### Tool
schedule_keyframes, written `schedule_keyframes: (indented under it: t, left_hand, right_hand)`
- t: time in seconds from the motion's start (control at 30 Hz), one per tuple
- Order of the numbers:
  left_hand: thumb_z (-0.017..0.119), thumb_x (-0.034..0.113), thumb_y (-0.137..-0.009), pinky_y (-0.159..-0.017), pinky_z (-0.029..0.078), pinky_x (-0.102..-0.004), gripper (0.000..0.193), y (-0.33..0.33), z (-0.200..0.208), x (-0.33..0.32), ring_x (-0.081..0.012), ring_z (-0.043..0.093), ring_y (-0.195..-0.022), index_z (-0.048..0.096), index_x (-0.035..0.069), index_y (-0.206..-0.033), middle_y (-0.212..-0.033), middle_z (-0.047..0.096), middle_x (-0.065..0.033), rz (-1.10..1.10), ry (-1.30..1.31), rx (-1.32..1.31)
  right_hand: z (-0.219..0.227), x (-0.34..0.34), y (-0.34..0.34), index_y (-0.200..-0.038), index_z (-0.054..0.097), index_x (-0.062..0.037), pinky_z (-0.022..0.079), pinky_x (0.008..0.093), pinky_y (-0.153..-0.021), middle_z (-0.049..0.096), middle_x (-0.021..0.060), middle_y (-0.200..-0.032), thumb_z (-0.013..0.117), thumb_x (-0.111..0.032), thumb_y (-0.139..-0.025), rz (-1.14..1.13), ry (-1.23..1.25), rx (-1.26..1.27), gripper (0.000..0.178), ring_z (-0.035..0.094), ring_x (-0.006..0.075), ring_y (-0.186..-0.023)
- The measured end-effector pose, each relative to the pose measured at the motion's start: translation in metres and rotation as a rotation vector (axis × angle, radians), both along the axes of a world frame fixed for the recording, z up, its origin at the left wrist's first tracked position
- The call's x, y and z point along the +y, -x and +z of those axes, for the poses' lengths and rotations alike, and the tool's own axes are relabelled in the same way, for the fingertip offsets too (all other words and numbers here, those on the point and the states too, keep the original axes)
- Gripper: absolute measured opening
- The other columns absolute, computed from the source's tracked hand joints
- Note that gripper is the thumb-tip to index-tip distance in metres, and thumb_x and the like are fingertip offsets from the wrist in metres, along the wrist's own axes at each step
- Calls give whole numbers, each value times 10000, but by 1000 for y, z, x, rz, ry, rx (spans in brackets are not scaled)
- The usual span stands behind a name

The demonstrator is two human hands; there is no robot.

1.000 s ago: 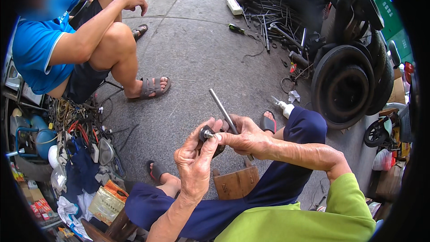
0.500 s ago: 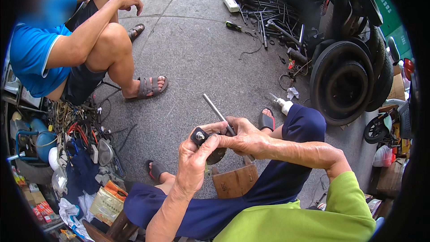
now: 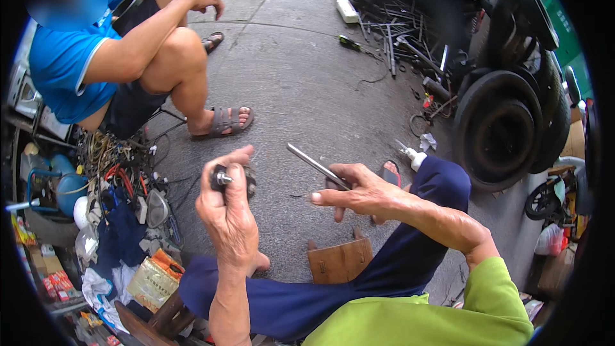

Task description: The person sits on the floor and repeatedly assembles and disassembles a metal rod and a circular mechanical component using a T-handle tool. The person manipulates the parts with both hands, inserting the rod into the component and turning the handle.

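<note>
And here, out in front of the knees, a compact black part with a silver metal stud (image 3: 221, 178) is held in the left hand (image 3: 229, 227), pinched between thumb and curled fingers, with the stud faced up toward the wearer; a darker rounded portion is seen beyond the thumb, though whether it belongs to the same piece cannot be told. Across to the right, a long, slim, silver-grey metal rod (image 3: 312, 164) is gripped in the fingers of the right hand (image 3: 365, 193), its thumb stretched out leftward, clear of the shaft; the rod's lower end is hidden behind the fingers. Now the key relation: the rod's long axis is slanted from the right fingers up and to the left, so its free tip is carried out over the gap between the hands, on the left hand's side. The stud is set left of that tip and a little lower in view, well apart, with nothing touched by the rod's free end. The black part is nearest the left hand, the rod nearest the right. Below the gap, a small brown wooden stool (image 3: 339, 261) is seen on the rough grey floor (image 3: 288, 96), between the spread legs.
</note>
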State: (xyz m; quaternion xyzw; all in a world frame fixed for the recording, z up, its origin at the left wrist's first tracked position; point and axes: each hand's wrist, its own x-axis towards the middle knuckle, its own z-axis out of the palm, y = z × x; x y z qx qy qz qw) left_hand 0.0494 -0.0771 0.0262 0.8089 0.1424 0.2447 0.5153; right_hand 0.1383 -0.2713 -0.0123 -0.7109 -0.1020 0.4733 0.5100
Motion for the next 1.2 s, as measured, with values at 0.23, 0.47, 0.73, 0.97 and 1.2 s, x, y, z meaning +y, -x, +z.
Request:
schedule_keyframes:
  t: [0.23,0.47,0.73,0.97,1.2]
  left_hand:
    - [504,108,-968,-786,509,-405,174,0,-5,60,-336,651,-899,582,-39,-1019,-955,656,-187,143,-409,-25]
    - [485,96,-949,-748,511,-422,164,8,-24,108,-362,653,-863,565,-36,-1006,-926,647,-202,226,-421,91]
    - [479,104,-956,-731,504,-421,172,29,-20,115,-359,653,-858,569,-24,-1027,-937,653,-191,296,-448,35]
    - [484,101,-963,-765,517,-393,172,36,-9,112,-338,658,-878,567,-30,-1037,-960,656,-188,317,-416,-27]
    - [477,172,-974,-813,518,-417,235,35,-6,112,-356,627,-971,549,-40,-1047,-1047,616,-201,332,-499,-208]
  right_hand:
    - [4,-18,-9,-977,695,12,496,306,-583,624,71,-669,633,-427,-915,16,-46,-339,448,672,159,-677]
    - [33,-18,-27,-1058,621,24,387,212,-360,688,145,-796,524,-395,-983,-518,-176,-576,437,625,123,-481]
    - [32,-41,-40,-896,594,-21,224,186,-297,707,184,-794,481,-249,-1005,-481,-393,-434,277,316,26,-308]
    - [33,-27,-38,-912,534,-15,206,184,-283,684,249,-782,478,-263,-990,-311,-698,-57,266,276,36,-282]
    - [25,-19,-32,-918,531,-23,224,177,-293,685,242,-800,480,-264,-992,-332,-645,-98,257,291,31,-296]
